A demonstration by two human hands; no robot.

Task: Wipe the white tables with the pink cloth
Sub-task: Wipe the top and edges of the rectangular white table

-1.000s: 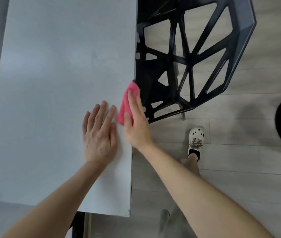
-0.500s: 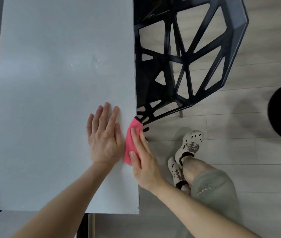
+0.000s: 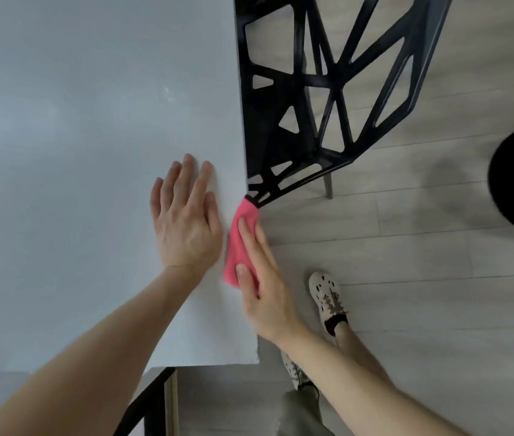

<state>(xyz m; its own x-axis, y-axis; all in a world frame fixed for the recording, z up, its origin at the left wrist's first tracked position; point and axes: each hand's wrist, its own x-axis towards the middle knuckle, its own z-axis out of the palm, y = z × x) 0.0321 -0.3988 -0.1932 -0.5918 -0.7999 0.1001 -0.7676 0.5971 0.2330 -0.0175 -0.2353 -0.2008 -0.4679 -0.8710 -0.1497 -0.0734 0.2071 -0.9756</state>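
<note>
We look down on the white table (image 3: 76, 152), where our left hand (image 3: 186, 221) lies flat, fingers straight, near the right edge. Just beside it, our right hand (image 3: 265, 284) presses the pink cloth (image 3: 240, 243) onto that edge with straight fingers, thumb on top. The cloth's far tip lies just beside the black lattice chair (image 3: 328, 89). A cream shoe (image 3: 326, 294) stands on the pale floor (image 3: 422, 309).

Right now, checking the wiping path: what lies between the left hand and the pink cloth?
Just a thin bare strip of white table separates left hand and cloth, per the head view.
</note>
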